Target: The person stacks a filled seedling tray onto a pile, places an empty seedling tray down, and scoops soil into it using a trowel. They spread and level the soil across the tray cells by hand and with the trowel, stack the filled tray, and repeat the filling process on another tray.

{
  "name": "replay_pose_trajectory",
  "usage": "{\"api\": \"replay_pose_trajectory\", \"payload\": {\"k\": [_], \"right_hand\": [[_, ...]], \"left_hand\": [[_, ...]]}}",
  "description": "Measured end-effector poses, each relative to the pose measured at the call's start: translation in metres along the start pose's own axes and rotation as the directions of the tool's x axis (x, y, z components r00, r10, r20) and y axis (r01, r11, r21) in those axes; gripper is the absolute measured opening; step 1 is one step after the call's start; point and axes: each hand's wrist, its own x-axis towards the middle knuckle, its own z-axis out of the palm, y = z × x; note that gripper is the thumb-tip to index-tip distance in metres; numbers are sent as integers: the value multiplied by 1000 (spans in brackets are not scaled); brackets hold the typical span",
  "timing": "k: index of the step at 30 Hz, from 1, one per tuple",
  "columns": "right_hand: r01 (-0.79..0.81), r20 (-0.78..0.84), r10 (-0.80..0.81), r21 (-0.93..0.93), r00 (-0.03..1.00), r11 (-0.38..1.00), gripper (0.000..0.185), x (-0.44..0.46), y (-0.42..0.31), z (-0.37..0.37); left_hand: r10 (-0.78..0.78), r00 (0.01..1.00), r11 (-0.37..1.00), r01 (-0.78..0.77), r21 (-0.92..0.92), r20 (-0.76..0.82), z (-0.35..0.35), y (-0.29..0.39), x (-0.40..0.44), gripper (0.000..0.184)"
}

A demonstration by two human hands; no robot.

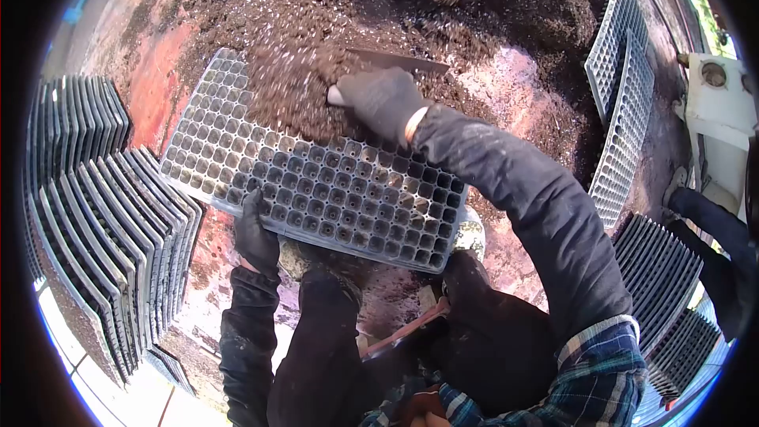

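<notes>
Nearby — stacked trays (130, 237) at left, dark soil (348, 0) heaped ahead.

A grey seedling tray (324, 204) with rows of small, squarish cells lies slantwise, its near edge held in the left hand (257, 233), many cells open to view. Loose brown soil (288, 83), motion-blurred, covers its far part left of the right hand (379, 103); a flat, dark blade (419, 62) shows along that hand's far side.
</notes>
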Motion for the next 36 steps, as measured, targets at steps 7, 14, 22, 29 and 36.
{"api": "replay_pose_trajectory", "payload": {"k": [7,14,22,29,36], "right_hand": [[-241,132,216,215,967,947,14,-77,5,-17],[-516,-780,508,284,366,808,39,-140,146,-66],[-715,-543,661,148,518,683,36,-49,222,-84],[-730,-292,700,11,652,683,36,-46,206,0],[-480,-201,440,-237,875,845,25,-47,149,19]], "left_hand": [[-130,991,986,134,-100,44,28,-15,-31,37],[-135,986,920,163,-356,100,32,4,-27,35],[4,998,993,-11,121,58,29,-8,-17,36],[-270,960,909,280,-309,75,40,20,-10,46],[-499,841,535,488,-690,209,43,47,-4,41]]}}
